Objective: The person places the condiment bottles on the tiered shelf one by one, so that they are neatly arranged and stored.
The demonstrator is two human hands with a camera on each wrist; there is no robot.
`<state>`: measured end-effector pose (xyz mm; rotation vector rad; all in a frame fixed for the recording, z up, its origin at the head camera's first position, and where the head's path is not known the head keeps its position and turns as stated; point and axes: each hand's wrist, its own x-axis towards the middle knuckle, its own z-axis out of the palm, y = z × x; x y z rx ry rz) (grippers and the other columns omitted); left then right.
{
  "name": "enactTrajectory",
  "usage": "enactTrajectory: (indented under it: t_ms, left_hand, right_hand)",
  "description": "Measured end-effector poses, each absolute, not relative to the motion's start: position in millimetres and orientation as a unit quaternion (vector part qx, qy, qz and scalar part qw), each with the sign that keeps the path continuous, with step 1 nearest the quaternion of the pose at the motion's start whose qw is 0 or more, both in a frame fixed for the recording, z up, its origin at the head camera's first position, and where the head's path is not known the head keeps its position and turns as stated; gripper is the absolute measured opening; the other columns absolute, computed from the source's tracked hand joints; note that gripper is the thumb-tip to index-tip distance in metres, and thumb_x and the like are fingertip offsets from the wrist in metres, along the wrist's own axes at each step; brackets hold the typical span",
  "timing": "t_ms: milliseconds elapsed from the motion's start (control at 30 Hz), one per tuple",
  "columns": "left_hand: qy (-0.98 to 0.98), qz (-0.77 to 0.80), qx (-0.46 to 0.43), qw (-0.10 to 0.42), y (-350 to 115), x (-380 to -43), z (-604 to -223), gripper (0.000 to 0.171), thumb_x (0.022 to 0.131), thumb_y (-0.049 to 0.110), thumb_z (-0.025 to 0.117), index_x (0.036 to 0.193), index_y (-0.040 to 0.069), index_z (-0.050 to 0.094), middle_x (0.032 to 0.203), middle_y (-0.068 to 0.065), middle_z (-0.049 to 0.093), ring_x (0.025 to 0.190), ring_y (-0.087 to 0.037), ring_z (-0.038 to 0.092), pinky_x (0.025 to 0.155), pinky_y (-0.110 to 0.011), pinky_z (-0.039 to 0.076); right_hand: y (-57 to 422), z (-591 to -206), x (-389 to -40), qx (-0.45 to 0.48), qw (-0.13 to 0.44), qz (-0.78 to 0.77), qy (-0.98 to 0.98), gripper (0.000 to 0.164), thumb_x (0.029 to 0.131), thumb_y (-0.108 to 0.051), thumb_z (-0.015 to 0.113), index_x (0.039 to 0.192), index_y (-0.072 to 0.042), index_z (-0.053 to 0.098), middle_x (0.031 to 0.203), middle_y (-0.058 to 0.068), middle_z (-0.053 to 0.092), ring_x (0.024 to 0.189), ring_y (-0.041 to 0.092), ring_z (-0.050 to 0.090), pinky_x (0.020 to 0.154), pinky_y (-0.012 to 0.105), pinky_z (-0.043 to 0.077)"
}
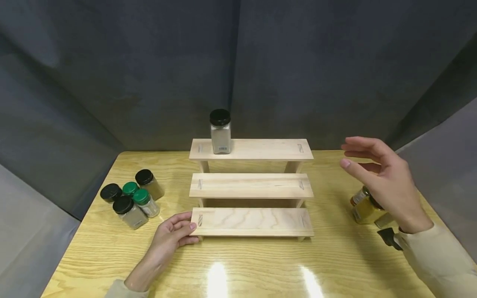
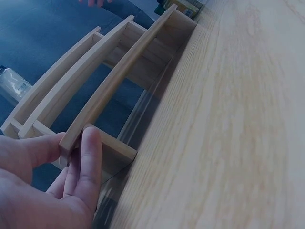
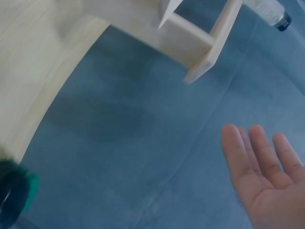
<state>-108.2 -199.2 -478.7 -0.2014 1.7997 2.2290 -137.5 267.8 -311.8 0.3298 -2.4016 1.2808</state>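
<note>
A three-tier wooden spice rack (image 1: 253,221) stands at the middle of the table. My left hand (image 1: 171,234) pinches the left end of its lowest tier; in the left wrist view the thumb lies on one face of the board and fingers (image 2: 90,160) on the other. On the top tier, left of centre, a clear spice jar (image 1: 221,140) with a black lid stands upright. My right hand (image 1: 391,182) is raised in the air to the right of the rack, fingers apart from the thumb, holding nothing. Below it, partly hidden by the hand, are several jars (image 1: 365,212).
On the table's left side stands a cluster of spice jars, some with black lids (image 1: 123,205), two with green lids (image 1: 141,196). The wooden table (image 1: 261,265) reaches to dark curtains (image 1: 179,74) behind and at the sides.
</note>
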Motion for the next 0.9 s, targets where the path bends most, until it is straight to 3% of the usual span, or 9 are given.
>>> enactTrajectory:
  t_ms: [267, 900]
  left_hand:
    - [0.624, 0.767, -0.075, 0.132, -200.1, -107.6, -478.7, 0.051, 0.107, -0.007, 0.063, 0.152, -0.016, 0.042, 0.105, -0.010, 0.071, 0.085, -0.021, 0.075, 0.085, -0.034, 0.068]
    - [0.627, 0.764, -0.073, 0.134, -198.9, -107.6, -477.5, 0.050, 0.107, -0.007, 0.063, 0.152, -0.016, 0.043, 0.104, -0.010, 0.070, 0.086, -0.021, 0.075, 0.086, -0.034, 0.068]
  right_hand:
    - [294.0, -321.5, -131.2, 0.107, 0.213, 0.458, -0.856, 0.051, 0.102, 0.000, 0.076, 0.150, -0.009, 0.064, 0.138, 0.002, 0.069, 0.123, 0.012, 0.063, 0.091, 0.012, 0.052]
    - [347.7, -338.5, -115.9, 0.029, 0.247, 0.421, -0.873, 0.048, 0.103, -0.006, 0.077, 0.149, -0.012, 0.067, 0.135, -0.013, 0.068, 0.118, -0.002, 0.062, 0.087, 0.003, 0.047]
